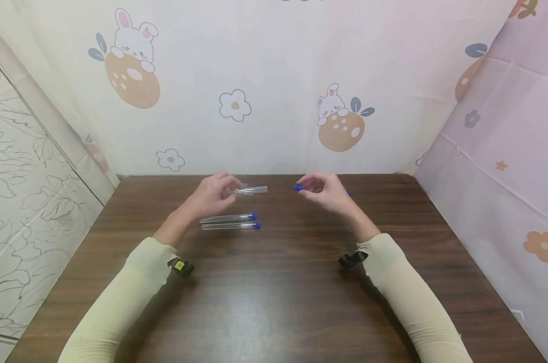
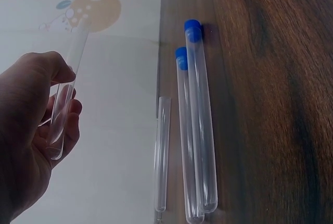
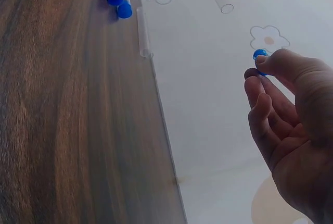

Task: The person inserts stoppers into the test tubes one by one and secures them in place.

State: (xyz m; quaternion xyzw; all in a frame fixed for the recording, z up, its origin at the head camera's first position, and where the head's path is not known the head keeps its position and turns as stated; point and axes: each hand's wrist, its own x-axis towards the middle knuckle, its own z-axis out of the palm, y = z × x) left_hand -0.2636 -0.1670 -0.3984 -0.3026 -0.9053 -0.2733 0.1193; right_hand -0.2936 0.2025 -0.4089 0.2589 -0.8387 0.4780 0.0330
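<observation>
My left hand [image 1: 215, 194] grips a clear, uncapped test tube [image 2: 66, 91] between thumb and fingers, its open end pointing toward my right hand. Between thumb and fingertips, my right hand [image 1: 326, 191] pinches a small blue cap [image 3: 260, 54]. A gap separates cap and tube mouth. Two test tubes with blue caps, a nearer one [image 1: 228, 227] and a farther one [image 1: 226, 218], lie side by side on the table by my left hand. Another uncapped tube [image 2: 163, 153] lies beyond them, largely hidden by the left hand in the head view.
A blue cap [image 1: 349, 192] lies on the brown wooden table [image 1: 265, 282], partly hidden behind my right hand. A patterned curtain [image 1: 274, 136] hangs along the table's far edge, with more cloth at the right side. Dark cameras sit on both wrists.
</observation>
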